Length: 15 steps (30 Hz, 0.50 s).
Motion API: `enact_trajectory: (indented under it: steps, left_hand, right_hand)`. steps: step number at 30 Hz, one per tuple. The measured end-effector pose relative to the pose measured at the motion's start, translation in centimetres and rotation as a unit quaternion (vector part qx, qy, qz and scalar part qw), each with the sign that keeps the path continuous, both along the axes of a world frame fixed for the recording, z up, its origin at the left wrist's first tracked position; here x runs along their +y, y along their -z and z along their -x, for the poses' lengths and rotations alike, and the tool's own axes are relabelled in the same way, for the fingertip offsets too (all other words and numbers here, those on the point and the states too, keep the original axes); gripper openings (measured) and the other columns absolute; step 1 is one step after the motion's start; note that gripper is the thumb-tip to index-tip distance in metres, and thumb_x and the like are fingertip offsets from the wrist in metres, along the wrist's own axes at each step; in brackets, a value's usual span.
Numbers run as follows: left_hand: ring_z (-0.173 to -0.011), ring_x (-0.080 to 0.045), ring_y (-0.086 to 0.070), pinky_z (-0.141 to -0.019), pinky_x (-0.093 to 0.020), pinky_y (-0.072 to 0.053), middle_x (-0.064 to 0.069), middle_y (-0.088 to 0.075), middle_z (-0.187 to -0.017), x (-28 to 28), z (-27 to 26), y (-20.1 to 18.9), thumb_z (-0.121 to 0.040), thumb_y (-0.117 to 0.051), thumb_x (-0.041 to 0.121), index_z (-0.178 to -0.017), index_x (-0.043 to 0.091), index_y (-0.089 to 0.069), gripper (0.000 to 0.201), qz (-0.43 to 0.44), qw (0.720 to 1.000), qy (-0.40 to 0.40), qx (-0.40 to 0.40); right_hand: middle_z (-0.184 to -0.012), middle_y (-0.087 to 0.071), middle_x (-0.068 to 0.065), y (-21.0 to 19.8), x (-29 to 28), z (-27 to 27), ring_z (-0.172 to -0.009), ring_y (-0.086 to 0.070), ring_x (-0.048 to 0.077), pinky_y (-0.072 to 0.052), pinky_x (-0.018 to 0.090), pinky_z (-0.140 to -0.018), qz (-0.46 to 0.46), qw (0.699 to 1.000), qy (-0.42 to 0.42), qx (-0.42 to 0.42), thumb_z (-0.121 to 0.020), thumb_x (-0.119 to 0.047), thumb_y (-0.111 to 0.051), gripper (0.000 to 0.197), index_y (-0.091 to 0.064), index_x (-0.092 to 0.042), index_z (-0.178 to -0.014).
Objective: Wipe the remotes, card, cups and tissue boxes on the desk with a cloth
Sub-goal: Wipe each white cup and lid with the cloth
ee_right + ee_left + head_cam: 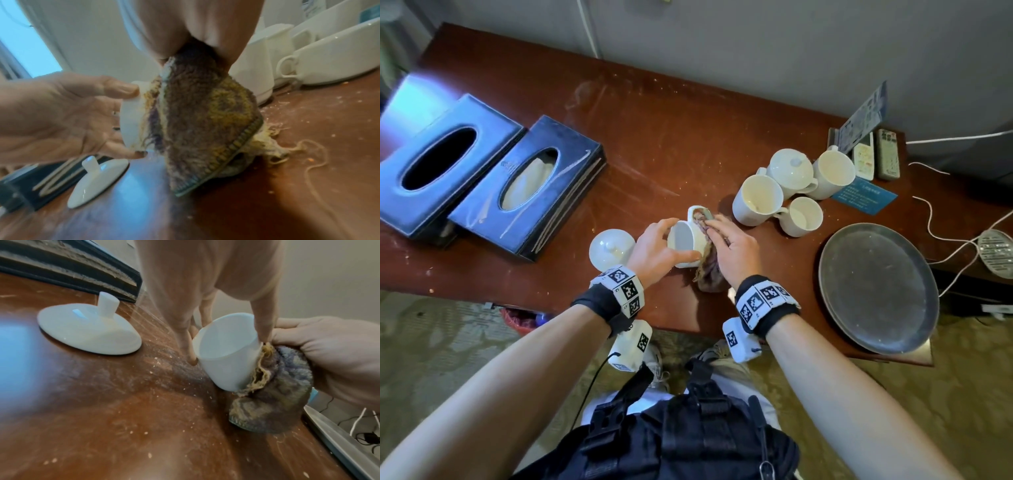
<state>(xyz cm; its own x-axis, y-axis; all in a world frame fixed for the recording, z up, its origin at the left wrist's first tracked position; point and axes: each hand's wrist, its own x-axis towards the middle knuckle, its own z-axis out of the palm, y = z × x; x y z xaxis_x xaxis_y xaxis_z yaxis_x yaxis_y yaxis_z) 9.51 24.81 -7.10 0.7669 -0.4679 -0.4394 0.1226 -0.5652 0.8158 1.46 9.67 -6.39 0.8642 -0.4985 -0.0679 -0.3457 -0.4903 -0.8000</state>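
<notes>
My left hand (681, 238) grips a white cup (690, 248) tipped on its side just above the desk, thumb on one wall and fingers on the other. My right hand (717, 233) holds a brownish-purple cloth (709, 270) and presses it against the cup's side and handle. In the left wrist view the cup's (224, 353) open mouth faces the camera, with the cloth (273, 394) bunched behind it. The cloth (205, 121) hangs to the desk in the right wrist view. The cup's lid (611, 248) lies to the left.
Two dark tissue boxes (438, 171) (530, 185) sit at the left. Several white cups (756, 198) stand at the right, with two remotes (863, 161) (888, 154) and a blue card (864, 198) behind. A round metal tray (876, 287) overhangs the front right edge beside white cables (941, 233).
</notes>
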Motion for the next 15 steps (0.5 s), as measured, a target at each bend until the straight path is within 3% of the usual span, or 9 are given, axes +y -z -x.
enact_trajectory:
  steps: [4, 6, 8, 11, 15]
  left_hand:
    - [-0.118, -0.022, -0.054, -0.103, -0.046, -0.046, 0.001, -0.05, -0.13, -0.5, -0.3, -0.1, -0.067, -0.087, 0.046, -0.145, 0.025, -0.045, 0.09, -0.009, 1.0, 0.005, -0.013]
    - [-0.119, -0.022, -0.053, -0.104, -0.046, -0.045, 0.0, -0.05, -0.129, -0.6, -0.4, -0.2, -0.067, -0.086, 0.047, -0.147, 0.024, -0.043, 0.094, -0.017, 1.0, 0.008, -0.011]
    - [-0.119, -0.023, -0.054, -0.103, -0.046, -0.046, 0.0, -0.049, -0.129, -0.5, -0.4, -0.4, -0.06, -0.083, 0.053, -0.149, 0.023, -0.041, 0.103, -0.018, 1.0, 0.006, 0.003]
    - [-0.117, -0.022, -0.056, -0.102, -0.046, -0.047, 0.004, -0.044, -0.129, -0.1, -0.4, -0.2, -0.053, -0.079, 0.06, -0.15, 0.026, -0.039, 0.111, -0.022, 1.0, 0.008, 0.011]
    - [-0.113, -0.023, -0.057, -0.1, -0.048, -0.048, 0.003, -0.044, -0.126, 0.0, -0.7, 0.1, -0.056, -0.08, 0.056, -0.148, 0.027, -0.041, 0.104, -0.022, 1.0, 0.017, 0.012]
  right_hand:
    - [-0.129, -0.065, 0.003, -0.3, 1.1, -0.6, -0.126, -0.054, 0.018, -0.036, 0.022, -0.106, -0.011, 0.997, 0.078, -0.01, -0.097, -0.014, -0.057, 0.024, -0.073, -0.015, -0.115]
    - [-0.129, -0.065, 0.005, -0.3, 1.6, -0.7, -0.127, -0.054, 0.019, -0.035, 0.019, -0.104, 0.008, 0.996, 0.082, -0.019, -0.097, -0.014, -0.057, 0.024, -0.073, -0.015, -0.115]
    - [-0.133, -0.062, 0.005, -0.4, 2.2, -0.1, -0.127, -0.054, 0.015, -0.033, 0.013, -0.104, 0.035, 0.998, 0.035, -0.038, -0.096, -0.013, -0.059, 0.024, -0.072, -0.016, -0.116]
    - [-0.133, -0.062, 0.006, 0.2, 1.4, 1.4, -0.123, -0.055, 0.013, -0.035, 0.015, -0.106, 0.084, 0.994, -0.034, -0.054, -0.095, -0.014, -0.061, 0.025, -0.072, -0.016, -0.117]
    - [-0.127, -0.066, 0.002, 0.6, -1.9, 2.4, -0.124, -0.057, 0.015, -0.03, 0.011, -0.103, 0.03, 0.998, 0.05, 0.026, -0.095, -0.016, -0.061, 0.024, -0.073, -0.016, -0.116]
